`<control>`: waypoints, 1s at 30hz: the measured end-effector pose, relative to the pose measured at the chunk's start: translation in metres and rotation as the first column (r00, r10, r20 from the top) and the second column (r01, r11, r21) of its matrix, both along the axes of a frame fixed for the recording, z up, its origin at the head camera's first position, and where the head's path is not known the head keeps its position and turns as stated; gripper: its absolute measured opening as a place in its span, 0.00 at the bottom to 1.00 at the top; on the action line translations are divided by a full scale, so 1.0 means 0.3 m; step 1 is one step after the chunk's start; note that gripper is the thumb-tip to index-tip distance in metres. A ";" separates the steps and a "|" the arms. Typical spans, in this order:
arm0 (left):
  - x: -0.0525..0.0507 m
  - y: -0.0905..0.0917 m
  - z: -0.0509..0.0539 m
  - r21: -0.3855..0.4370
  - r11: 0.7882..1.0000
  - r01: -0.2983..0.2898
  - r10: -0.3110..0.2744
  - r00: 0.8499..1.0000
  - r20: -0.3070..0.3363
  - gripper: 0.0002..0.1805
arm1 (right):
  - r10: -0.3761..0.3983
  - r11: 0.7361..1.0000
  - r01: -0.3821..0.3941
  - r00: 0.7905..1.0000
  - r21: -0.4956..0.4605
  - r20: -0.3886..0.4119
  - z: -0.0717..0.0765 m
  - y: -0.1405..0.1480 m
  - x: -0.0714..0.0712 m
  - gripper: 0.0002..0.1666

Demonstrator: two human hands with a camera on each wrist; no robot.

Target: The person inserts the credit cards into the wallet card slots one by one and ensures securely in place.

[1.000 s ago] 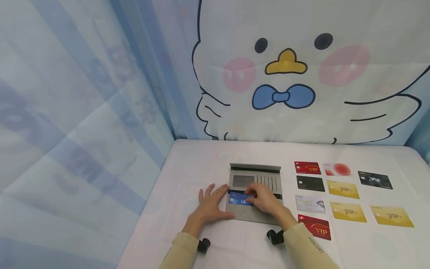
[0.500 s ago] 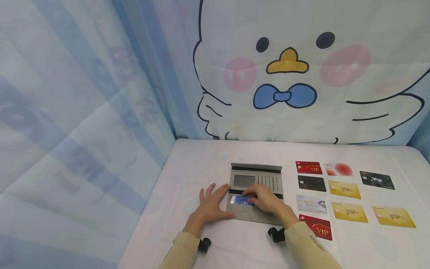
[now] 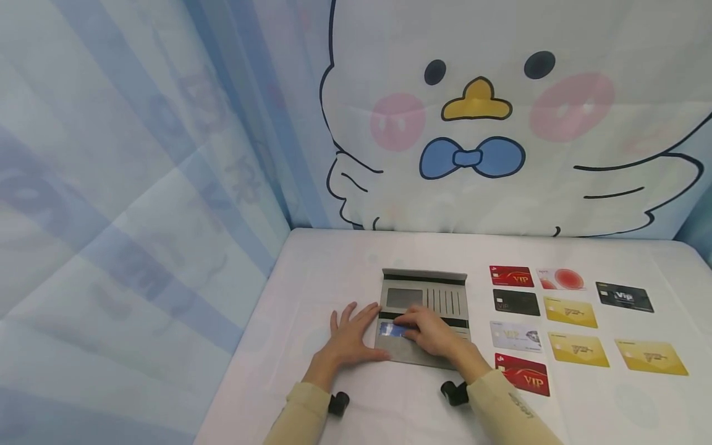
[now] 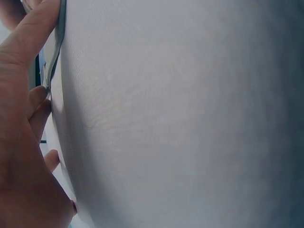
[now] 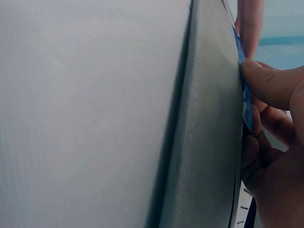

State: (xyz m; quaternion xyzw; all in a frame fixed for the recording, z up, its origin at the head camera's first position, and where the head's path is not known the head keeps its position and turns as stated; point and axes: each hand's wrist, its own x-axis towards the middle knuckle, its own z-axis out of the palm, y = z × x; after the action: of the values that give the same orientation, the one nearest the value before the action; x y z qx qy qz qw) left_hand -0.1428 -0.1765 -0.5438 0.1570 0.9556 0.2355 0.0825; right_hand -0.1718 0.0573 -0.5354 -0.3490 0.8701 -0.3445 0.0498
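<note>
You've the blue card (image 3: 391, 329) pinched in your R hand (image 3: 432, 334) at the wallet (image 3: 408, 353), L hand (image 3: 349, 340) spread alongside — can't tell if it's tucked — w/ 9 other cards (image 3: 651, 357) left out.

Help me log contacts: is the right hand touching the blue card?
Touching. The right wrist view shows the right hand with its thumb against the blue card.

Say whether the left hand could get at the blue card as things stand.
Probably yes: the left hand touches the grey wallet, near the uncovered left end of the blue card. The right hand, pinching the other end, might hinder.
</note>
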 end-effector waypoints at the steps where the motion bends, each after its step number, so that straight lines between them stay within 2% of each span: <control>1: 0.000 0.000 0.001 0.001 1.000 0.001 -0.001 1.000 0.001 0.55 | -0.003 1.000 0.003 1.000 0.000 0.003 -0.002 -0.004 0.000 0.15; 15: 0.000 0.000 -0.001 0.001 1.000 0.002 -0.002 1.000 0.008 0.55 | -0.004 1.000 0.004 1.000 -0.015 0.015 -0.014 -0.017 0.004 0.15; 23: -0.004 0.000 0.001 -0.009 1.000 -0.004 0.004 1.000 0.010 0.55 | -0.021 0.999 0.020 1.000 -0.033 -0.023 -0.025 -0.019 0.016 0.15; 30: 0.001 0.001 0.005 0.000 1.000 -0.002 0.002 1.000 0.015 0.55 | 0.007 0.999 -0.011 0.996 -0.052 -0.084 -0.028 -0.017 0.019 0.16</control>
State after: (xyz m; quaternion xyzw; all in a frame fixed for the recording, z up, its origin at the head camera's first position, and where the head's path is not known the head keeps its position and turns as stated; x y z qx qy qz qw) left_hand -0.1425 -0.1762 -0.5423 0.1542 0.9551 0.2369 0.0893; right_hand -0.1662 0.0524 -0.5438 -0.3681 0.8606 -0.3520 0.0059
